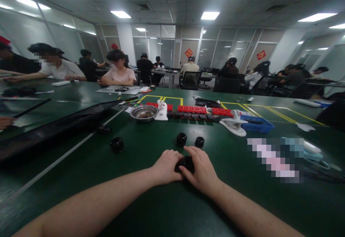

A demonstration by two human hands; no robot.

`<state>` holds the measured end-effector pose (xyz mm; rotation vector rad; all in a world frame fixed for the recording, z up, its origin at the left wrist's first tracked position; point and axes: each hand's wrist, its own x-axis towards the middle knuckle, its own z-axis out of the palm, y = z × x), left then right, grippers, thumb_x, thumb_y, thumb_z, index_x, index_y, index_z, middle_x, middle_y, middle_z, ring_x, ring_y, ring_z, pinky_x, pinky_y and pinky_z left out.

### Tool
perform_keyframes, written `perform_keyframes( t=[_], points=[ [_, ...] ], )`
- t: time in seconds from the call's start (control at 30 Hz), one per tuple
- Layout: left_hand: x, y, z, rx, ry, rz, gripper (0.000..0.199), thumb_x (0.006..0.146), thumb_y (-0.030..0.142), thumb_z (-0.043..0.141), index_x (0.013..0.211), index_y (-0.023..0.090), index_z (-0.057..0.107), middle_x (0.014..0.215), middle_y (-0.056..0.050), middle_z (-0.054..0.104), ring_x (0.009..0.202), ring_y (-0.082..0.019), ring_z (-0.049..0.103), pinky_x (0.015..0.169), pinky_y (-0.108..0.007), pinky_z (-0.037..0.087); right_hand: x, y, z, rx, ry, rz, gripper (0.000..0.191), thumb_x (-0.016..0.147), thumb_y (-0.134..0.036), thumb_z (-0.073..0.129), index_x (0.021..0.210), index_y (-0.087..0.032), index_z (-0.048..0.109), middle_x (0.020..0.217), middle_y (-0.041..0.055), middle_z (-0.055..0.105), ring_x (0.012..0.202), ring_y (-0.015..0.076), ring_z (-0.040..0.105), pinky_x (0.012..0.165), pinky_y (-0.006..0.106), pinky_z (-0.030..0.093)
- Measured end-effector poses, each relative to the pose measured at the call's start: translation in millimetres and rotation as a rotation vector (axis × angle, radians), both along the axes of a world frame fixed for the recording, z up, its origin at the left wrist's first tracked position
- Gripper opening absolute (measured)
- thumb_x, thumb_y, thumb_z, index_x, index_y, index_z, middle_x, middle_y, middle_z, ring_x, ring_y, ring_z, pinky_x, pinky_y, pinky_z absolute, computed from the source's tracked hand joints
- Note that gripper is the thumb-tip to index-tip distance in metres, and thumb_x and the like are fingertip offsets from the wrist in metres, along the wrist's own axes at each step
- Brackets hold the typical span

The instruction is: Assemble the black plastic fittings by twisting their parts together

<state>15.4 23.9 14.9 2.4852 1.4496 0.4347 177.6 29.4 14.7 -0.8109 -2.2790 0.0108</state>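
Note:
Between my two hands is a black round part [186,163], partly covered by the fingers; it looks like the loose ones nearby. My left hand [167,166] curls round its left side. On the other side my right hand [201,168] grips it with thumb and fingers. Just beyond stand two black ring-shaped parts with open tops, one black ring [181,139] and a smaller black ring [199,142]. Another black ring [116,144] sits to the left, and a small black piece [104,129] lies past it.
A metal bowl [144,113] holds small parts. Behind are a white stand [161,112], red trays [192,110], a white clamp-like piece [235,125] and a blue bin [265,126]. A long black panel [61,125] lies left. A person in pink [121,72] sits across the table.

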Motion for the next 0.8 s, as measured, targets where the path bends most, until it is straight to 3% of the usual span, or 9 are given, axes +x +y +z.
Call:
perform_keyframes(
  t=[0.2, 0.43, 0.63, 0.8],
  points=[
    [-0.4, 0.2, -1.3, 0.013, -0.003, -0.005, 0.033, 0.064, 0.034, 0.06, 0.092, 0.018, 0.053, 0.088, -0.002, 0.057, 0.082, -0.021, 0.051, 0.077, -0.034, 0.038, 1.7, -2.3, 1.7, -0.01, 0.03, 0.103, 0.05, 0.068, -0.016, 0.046, 0.116, -0.012, 0.037, 0.113, 0.0144, 0.047, 0.106, 0.0256, 0.044, 0.089, 0.044, 0.04],
    [0.3, -0.3, 1.4, 0.002, 0.019, -0.002, 0.034, 0.065, 0.038, 0.059, 0.09, 0.017, 0.054, 0.087, -0.003, 0.056, 0.083, -0.021, 0.051, 0.078, -0.034, 0.038, 0.1, 1.4, 0.3, -0.045, 0.01, -0.013, 0.048, 0.072, -0.023, 0.05, 0.117, -0.013, 0.037, 0.112, 0.0152, 0.048, 0.105, 0.0274, 0.045, 0.086, 0.047, 0.041],
    [-0.1, -0.1, 1.7, -0.003, 0.019, -0.003, 0.034, 0.064, 0.035, 0.06, 0.094, 0.018, 0.053, 0.092, -0.003, 0.057, 0.085, -0.022, 0.051, 0.079, -0.035, 0.038, 0.9, -2.2, 4.0, -0.039, 0.023, 0.142, 0.05, 0.067, -0.015, 0.045, 0.116, -0.013, 0.037, 0.115, 0.0146, 0.045, 0.107, 0.0261, 0.044, 0.089, 0.045, 0.039],
    [0.0, 0.3, 0.4, 0.012, 0.029, -0.006, 0.035, 0.065, 0.039, 0.06, 0.092, 0.017, 0.054, 0.088, -0.003, 0.056, 0.082, -0.021, 0.051, 0.076, -0.034, 0.039, 1.2, 1.3, 2.5, -0.042, 0.023, 0.0, 0.047, 0.071, -0.024, 0.051, 0.115, -0.014, 0.039, 0.111, 0.0148, 0.048, 0.104, 0.0282, 0.046, 0.086, 0.048, 0.04]
  ],
)
